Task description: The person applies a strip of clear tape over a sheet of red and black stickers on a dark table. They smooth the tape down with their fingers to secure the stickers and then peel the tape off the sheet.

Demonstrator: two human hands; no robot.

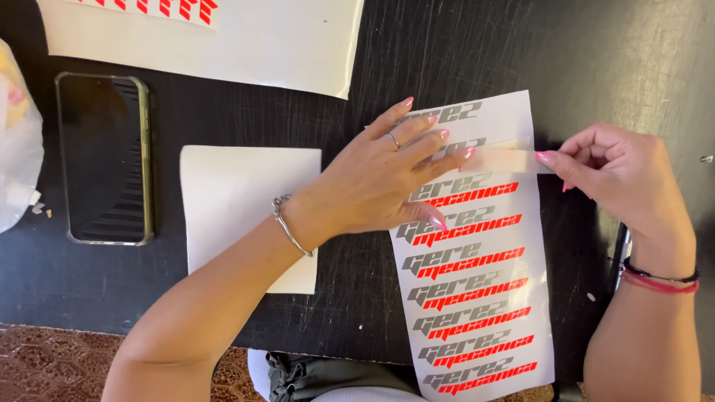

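A long white sticker sheet (488,298) with rows of grey and red lettering lies on the black table (596,59). My left hand (380,175) presses flat on the sheet's upper part, fingers spread across the lettering. My right hand (614,167) pinches the end of a pale translucent strip (503,158) that lies across the sheet, its other end under my left fingertips.
A blank white paper square (238,193) lies left of my left arm. A dark phone (104,158) rests further left. A large white sheet (253,41) with red marks sits at the back. A clear plastic bag (15,141) is at the left edge.
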